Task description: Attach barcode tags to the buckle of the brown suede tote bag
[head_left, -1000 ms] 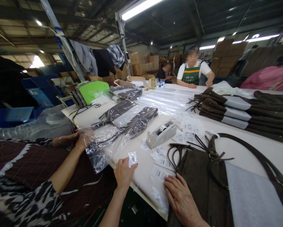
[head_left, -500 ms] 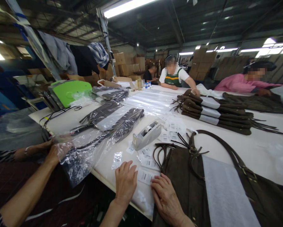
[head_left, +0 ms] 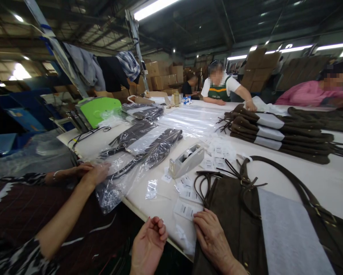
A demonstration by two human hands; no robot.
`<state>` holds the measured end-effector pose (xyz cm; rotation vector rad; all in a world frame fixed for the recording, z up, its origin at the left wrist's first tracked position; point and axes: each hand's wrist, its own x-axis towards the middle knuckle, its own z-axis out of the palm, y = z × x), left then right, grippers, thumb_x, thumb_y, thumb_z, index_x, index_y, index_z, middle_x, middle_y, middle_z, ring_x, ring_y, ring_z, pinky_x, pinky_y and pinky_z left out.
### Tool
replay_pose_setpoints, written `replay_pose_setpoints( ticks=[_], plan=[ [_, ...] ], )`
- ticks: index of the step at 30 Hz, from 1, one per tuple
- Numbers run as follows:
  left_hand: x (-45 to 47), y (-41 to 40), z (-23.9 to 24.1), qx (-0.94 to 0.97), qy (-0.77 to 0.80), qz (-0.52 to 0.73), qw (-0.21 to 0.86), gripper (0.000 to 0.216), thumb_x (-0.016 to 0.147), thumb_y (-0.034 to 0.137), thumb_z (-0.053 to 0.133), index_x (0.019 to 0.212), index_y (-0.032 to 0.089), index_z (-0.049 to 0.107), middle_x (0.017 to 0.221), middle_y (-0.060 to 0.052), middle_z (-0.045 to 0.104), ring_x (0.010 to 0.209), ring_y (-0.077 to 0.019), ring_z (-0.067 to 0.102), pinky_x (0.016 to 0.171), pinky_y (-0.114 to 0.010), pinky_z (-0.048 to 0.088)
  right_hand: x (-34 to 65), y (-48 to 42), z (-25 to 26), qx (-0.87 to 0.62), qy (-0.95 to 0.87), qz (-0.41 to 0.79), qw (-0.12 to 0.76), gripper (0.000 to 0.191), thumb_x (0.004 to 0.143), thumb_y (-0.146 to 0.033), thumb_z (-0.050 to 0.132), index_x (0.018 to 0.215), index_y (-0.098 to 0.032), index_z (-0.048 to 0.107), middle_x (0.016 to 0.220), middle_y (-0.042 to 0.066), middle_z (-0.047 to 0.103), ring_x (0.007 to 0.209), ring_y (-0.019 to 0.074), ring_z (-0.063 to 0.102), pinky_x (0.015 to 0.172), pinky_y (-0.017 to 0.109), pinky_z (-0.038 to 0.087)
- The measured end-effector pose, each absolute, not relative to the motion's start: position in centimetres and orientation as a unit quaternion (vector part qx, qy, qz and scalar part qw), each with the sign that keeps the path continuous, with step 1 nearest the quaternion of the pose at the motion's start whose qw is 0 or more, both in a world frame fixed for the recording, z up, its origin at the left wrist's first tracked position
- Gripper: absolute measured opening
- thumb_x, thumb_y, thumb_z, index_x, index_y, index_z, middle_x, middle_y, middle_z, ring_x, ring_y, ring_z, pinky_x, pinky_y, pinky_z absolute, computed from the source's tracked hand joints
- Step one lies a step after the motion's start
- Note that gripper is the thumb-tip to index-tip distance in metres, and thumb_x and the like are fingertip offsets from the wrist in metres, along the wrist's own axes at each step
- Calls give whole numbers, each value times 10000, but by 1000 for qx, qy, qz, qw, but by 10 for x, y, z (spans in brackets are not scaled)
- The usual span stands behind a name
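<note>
Resting palm down, right hand (head_left: 214, 240) lies flat on the near left corner of the dark brown bag (head_left: 234, 206), fingers spread and slack, gripping nothing. Bag lies flat on the white table (head_left: 317, 179) right in front of the wearer, straps (head_left: 214, 179) looped at its far end, a white padding sheet (head_left: 292, 236) laid across its right half. Left hand (head_left: 148, 244) hangs just off the near table edge, touching nothing, fingers curled into a loose fist; it looks empty, but the palm is partly hidden. Printed paper tags (head_left: 185, 209) lie on the table between the two hands, just beside the right fingertips. Small clear packet (head_left: 151, 189) sits further out, apart from both hands. Grey tape dispenser (head_left: 187, 160) stands beyond the tags, with more tags scattered near it. At left, a co-worker's hand (head_left: 95, 173) rests on a clear plastic sleeve (head_left: 114, 187) with dark contents that overhangs the table edge. Stack of folded brown bags (head_left: 274, 131) lies at far right. Person in a green apron (head_left: 221, 91) leans on the far end.
</note>
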<state>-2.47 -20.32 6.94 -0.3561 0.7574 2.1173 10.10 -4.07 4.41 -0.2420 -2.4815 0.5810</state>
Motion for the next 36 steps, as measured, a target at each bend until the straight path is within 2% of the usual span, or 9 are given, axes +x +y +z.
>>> replay_pose_setpoints(
  ticks=[6,12,18,23,29,32,34,36],
  plan=[
    [-15,-210,51,-162,228,861,424,146,753,194,465,677,112,558,613,-7,466,433,-35,321,402,-165,265,101,-39,40,-83,-930,217,284,233,751,-87,413,898,-220,536,925,34,594,922,170,537,930,426,380],
    [-12,-208,33,-160,298,860,382,82,705,206,528,670,137,554,643,-9,546,395,-37,316,382,-180,258,101,-40,44,-87,-934,214,272,203,752,-93,418,863,-220,531,911,32,593,906,166,539,927,424,378],
    [-7,-213,16,-200,367,841,344,94,652,204,598,711,138,565,685,-24,602,425,-55,404,376,-178,268,100,-40,44,-86,-934,213,273,202,757,-102,418,866,-224,536,898,23,597,894,162,544,916,415,383],
    [-4,-216,9,-205,367,841,341,66,662,186,586,700,136,564,660,-18,594,447,-61,435,396,-178,296,100,-40,41,-82,-936,222,260,199,760,-101,418,878,-219,525,907,28,591,909,167,532,934,429,356],
    [-4,-209,0,-222,347,842,348,38,702,169,550,710,132,548,599,-3,557,421,-56,410,388,-173,264,100,-40,43,-84,-934,224,265,184,778,-108,413,873,-215,528,911,29,589,909,165,530,933,425,353],
    [0,-209,-8,-304,426,786,328,113,742,234,508,685,137,517,576,2,533,417,-68,420,393,-184,271,100,-41,44,-83,-932,225,272,190,783,-101,408,881,-212,527,903,28,589,907,160,529,936,420,351],
    [5,-214,-9,-350,524,732,260,191,758,301,482,641,150,491,525,17,490,408,-77,406,393,-192,267,101,-41,41,-84,-929,223,282,213,778,-95,412,918,-209,523,934,37,585,936,166,519,938,416,351],
    [10,-219,-2,-291,644,687,170,208,743,349,495,647,165,507,513,24,478,433,-91,416,408,-206,286,101,-40,37,-102,-922,213,307,251,773,-101,421,988,-196,511,1008,61,566,1000,184,490,934,417,356]
  ],
)
